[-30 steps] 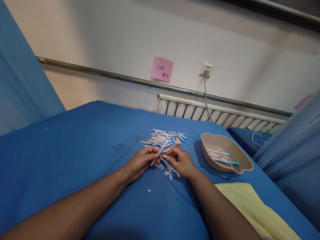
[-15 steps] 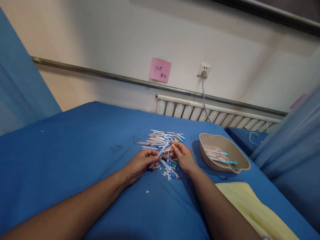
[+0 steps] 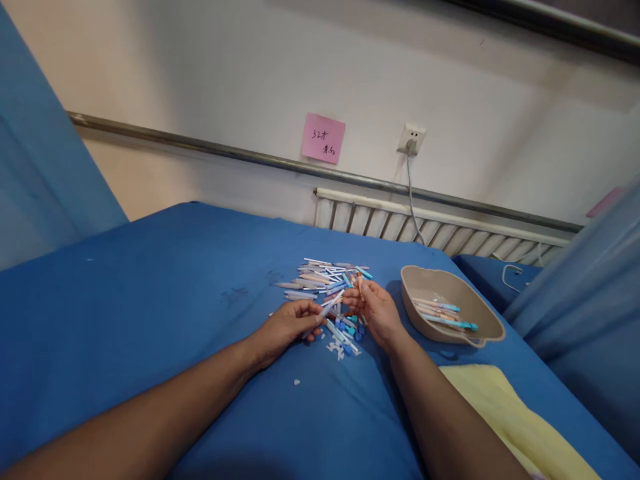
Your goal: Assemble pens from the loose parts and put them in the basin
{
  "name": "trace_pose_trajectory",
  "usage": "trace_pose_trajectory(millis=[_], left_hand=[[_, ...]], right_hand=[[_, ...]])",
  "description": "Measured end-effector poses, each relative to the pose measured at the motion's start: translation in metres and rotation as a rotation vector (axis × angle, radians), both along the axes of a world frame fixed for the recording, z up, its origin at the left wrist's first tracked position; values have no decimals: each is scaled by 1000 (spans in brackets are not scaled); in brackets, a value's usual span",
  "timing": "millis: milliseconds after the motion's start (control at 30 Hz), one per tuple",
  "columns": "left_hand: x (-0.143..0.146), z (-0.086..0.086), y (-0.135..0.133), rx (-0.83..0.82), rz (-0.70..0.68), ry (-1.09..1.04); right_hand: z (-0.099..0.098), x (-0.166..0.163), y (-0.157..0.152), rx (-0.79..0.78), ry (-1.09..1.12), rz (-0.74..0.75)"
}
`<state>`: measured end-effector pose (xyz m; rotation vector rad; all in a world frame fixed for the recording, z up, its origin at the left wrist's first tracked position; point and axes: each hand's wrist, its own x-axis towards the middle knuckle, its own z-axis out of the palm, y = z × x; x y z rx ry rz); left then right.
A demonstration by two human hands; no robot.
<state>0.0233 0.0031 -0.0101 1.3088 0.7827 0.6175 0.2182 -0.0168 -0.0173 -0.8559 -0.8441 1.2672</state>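
Observation:
My left hand (image 3: 290, 327) is closed around a pale lavender pen barrel (image 3: 327, 309), tilted up to the right, with a thin white stick at its upper end. In my right hand (image 3: 379, 312) a small orange pen part (image 3: 359, 279) is pinched between thumb and fingers. Just beyond both hands lies a pile of pen barrels (image 3: 307, 277) and thin white sticks. Below and between the hands are small blue and teal pieces (image 3: 351, 327), partly hidden by the right hand. Tiny white pieces (image 3: 338, 349) are scattered nearest me.
A beige basin (image 3: 480, 313) holding several assembled-looking pens (image 3: 440, 313) stands to the right. A yellow cloth (image 3: 505, 407) lies in front of it. Everything rests on a blue sheet (image 3: 150, 287). A radiator (image 3: 365, 220) and wall rail are behind.
My right hand has moved slightly right, away from the pen barrel, and the orange part now shows upright in its fingers. The left hand keeps its hold on the barrel.

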Motion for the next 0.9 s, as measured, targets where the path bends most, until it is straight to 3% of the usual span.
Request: trace_pose_trajectory(millis=[367, 600, 900], left_hand=[[1, -1, -1, 69, -41, 87], [1, 0, -3, 75, -43, 94], [2, -2, -1, 60, -33, 89]], right_hand=[[6, 3, -3, 3, 198, 46], [4, -1, -2, 83, 92, -35], [0, -7, -3, 18, 70, -26]])
